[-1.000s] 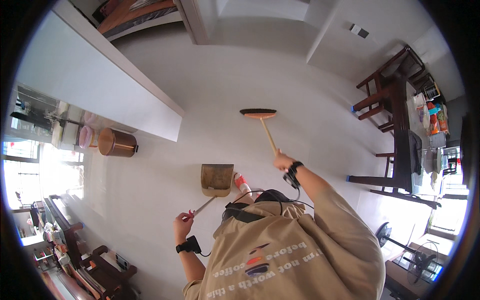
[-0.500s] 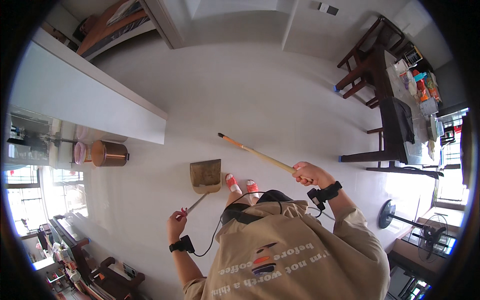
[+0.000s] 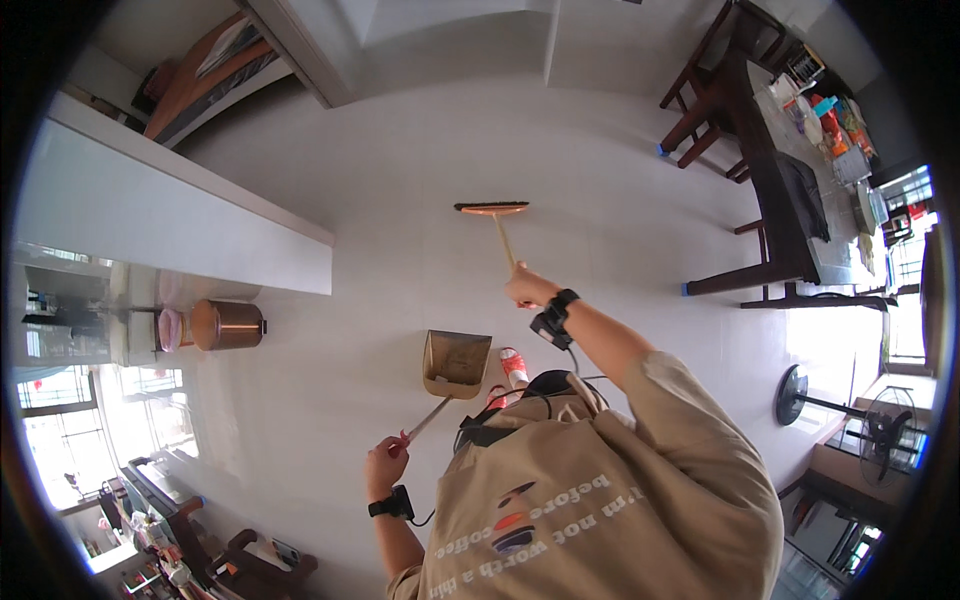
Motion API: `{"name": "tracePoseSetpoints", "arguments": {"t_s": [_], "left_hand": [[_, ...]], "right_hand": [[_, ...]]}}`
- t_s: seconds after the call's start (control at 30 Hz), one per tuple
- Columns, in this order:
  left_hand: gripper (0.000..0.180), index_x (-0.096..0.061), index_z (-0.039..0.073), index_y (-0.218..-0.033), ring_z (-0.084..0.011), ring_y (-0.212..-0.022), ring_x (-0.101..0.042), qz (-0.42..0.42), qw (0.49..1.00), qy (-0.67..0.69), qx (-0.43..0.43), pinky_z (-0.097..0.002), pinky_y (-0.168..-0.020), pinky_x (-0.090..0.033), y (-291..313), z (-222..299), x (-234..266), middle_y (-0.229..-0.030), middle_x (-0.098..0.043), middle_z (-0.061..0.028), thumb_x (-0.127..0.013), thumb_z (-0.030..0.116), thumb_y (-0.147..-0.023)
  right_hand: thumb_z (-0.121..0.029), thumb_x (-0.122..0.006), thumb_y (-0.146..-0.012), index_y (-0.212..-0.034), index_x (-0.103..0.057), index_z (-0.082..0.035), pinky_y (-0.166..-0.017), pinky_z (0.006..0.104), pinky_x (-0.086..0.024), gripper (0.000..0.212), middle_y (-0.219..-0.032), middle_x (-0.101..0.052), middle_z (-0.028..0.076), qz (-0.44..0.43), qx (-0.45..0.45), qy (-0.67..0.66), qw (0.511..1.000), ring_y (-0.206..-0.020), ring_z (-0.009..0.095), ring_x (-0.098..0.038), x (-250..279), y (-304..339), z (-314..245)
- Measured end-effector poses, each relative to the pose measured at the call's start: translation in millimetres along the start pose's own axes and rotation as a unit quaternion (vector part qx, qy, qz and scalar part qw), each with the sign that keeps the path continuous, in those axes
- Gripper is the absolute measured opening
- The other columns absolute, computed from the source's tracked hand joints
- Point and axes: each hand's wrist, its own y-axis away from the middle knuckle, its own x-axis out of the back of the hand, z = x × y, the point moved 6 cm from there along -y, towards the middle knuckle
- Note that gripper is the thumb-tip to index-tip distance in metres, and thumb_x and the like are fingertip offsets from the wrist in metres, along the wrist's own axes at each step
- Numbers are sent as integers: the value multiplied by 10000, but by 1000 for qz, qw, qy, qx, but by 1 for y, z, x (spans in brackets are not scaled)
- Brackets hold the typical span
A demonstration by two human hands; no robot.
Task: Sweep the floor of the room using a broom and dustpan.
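My right hand is closed round the pale handle of a broom, my arm stretched forward. The broom's orange head with dark bristles lies crosswise on the floor ahead of me. Low on the left, my left hand grips the thin handle of a dustpan, near its pink-red end. The dustpan is a tan scoop with its wide opening facing away from me, just in front of my feet. Bare floor separates the broom head from the dustpan. Whether any dirt lies in the pan is too small to tell.
To the right stands a dark wooden table loaded with packages, with a chair behind it. A pedestal fan is at the lower right. On the left are a copper-coloured bin and a white partition. Red sandals are on my feet.
My right hand has reached forward and left, turning the broom so its head lies crosswise farther ahead. My left hand and the dustpan have shifted right in view, and my feet have stepped.
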Motion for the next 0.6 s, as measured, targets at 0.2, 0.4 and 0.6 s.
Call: {"name": "tracePoseSetpoints", "arguments": {"t_s": [0.2,0.4,0.6], "left_hand": [[124,-630,104,-784,-297,-650,-613,-17,999,-32,-35,-373,-586,-485,0,2,-18,-673,-624,-134,-571,171,-697],[255,-592,75,-939,-275,-603,-622,-19,1000,-12,-22,-361,-559,-493,-10,-28,-26,-656,-622,-143,-588,175,-705],[389,-537,17,-1085,-206,-475,-603,-114,989,80,51,-317,-455,-481,-4,2,-20,-658,-620,-152,-600,190,-743]], "right_hand": [[-67,-487,-683,-1250,-112,118,-394,348,-456,704,-641,-593,156,-119,37,219,968,-499,241,-575,-63,-17,84],[-66,-518,-654,-1269,-213,89,-431,351,-417,704,-673,-593,156,-178,9,243,954,-602,249,-582,-63,111,103],[-127,-540,-751,-949,-454,3,-329,220,-289,252,-561,-458,22,-240,-15,-158,958,-393,85,-404,-44,158,156]]}}
